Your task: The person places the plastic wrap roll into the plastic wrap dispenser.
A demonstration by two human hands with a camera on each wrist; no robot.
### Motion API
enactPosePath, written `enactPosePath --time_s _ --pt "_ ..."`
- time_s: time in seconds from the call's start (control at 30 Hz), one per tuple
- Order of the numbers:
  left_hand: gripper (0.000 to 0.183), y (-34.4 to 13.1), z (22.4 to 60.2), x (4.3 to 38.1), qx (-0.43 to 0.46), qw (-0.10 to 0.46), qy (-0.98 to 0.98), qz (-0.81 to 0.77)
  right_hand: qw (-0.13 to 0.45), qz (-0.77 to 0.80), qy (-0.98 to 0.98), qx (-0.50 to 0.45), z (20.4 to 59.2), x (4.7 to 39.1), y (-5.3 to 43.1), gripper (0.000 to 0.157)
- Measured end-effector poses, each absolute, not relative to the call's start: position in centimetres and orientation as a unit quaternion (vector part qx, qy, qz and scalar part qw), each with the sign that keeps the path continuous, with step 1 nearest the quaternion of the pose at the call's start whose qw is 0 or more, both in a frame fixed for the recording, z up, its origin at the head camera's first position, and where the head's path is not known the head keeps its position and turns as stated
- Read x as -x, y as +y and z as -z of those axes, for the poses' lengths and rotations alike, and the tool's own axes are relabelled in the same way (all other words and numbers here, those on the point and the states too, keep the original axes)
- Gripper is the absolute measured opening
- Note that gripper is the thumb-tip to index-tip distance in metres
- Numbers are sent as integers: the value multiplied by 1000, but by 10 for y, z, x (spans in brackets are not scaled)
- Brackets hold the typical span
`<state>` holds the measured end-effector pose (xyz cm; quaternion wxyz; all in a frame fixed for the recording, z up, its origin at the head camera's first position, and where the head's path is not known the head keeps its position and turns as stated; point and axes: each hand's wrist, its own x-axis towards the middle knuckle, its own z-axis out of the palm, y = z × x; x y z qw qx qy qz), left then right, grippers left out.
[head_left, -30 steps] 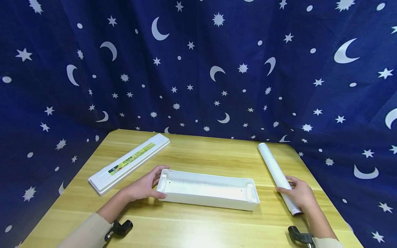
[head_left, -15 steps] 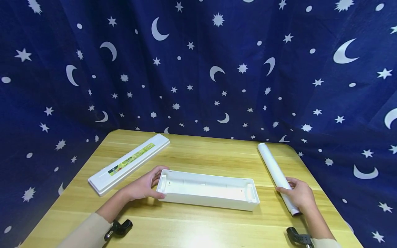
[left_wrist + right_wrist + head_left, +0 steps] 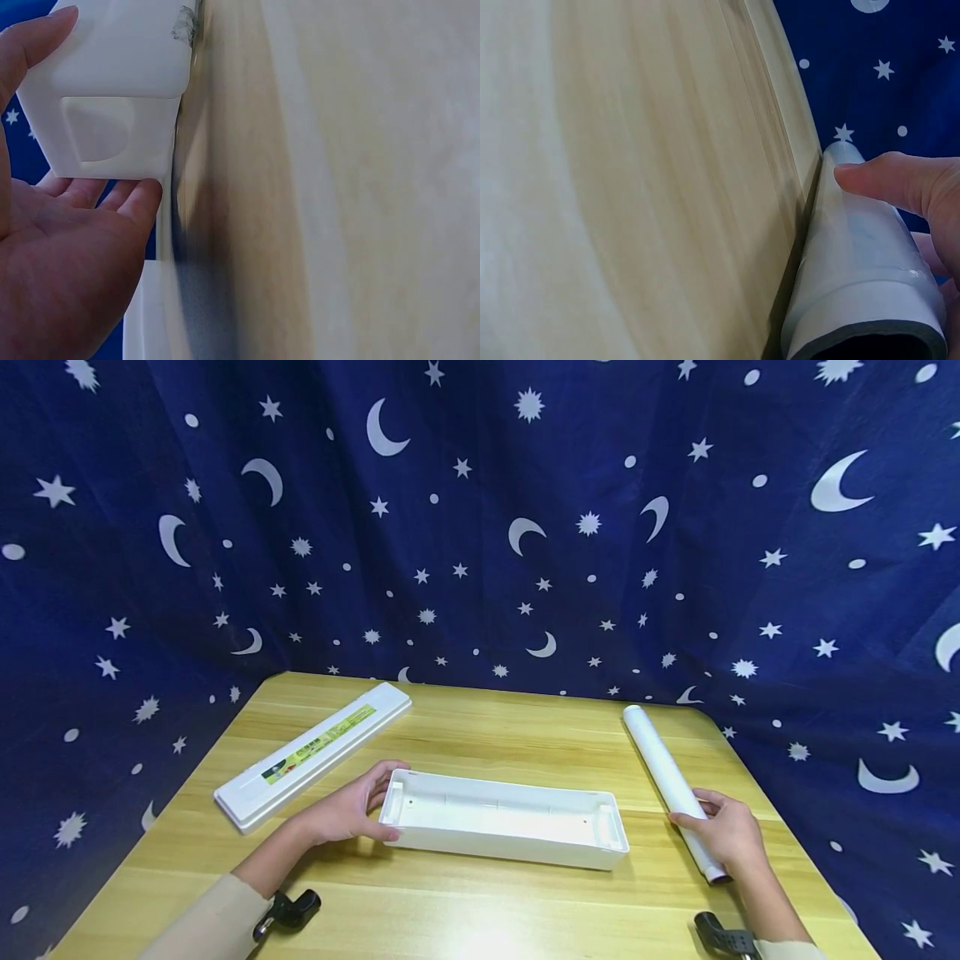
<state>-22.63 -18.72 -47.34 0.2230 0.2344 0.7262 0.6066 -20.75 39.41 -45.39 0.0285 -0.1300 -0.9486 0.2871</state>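
A long white open-topped box (image 3: 502, 845) rests on the table, hollow side up. My left hand (image 3: 347, 810) grips its left end, thumb on the near side wall and fingers round the far corner. Seen from the left wrist, the thumb lies against the box (image 3: 120, 60) and the fingertips reach behind its end wall. At the right, my right hand (image 3: 726, 833) holds a roll of plastic wrap (image 3: 663, 764) near its lower end, thumb on one side and fingers on the other. The roll's hollow core faces the right wrist camera, and the thumb presses on the film roll (image 3: 862, 240).
A long white lid (image 3: 315, 752) with a green and yellow label lies slantwise at the left of the wooden table (image 3: 480, 718). Behind and beside the table hangs a dark blue curtain (image 3: 465, 510) with moons and stars. Black wrist mounts (image 3: 288, 912) sit below both hands.
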Motion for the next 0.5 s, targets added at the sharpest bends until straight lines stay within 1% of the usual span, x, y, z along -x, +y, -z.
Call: enactPosePath --time_s 0.17,0.5 --pt "99 -188 473 226 -237 220 731 -601 35 -293 -947 127 454 206 393 80" --pt "97 -187 470 226 -254 216 735 -591 37 -312 -942 119 455 204 394 81"
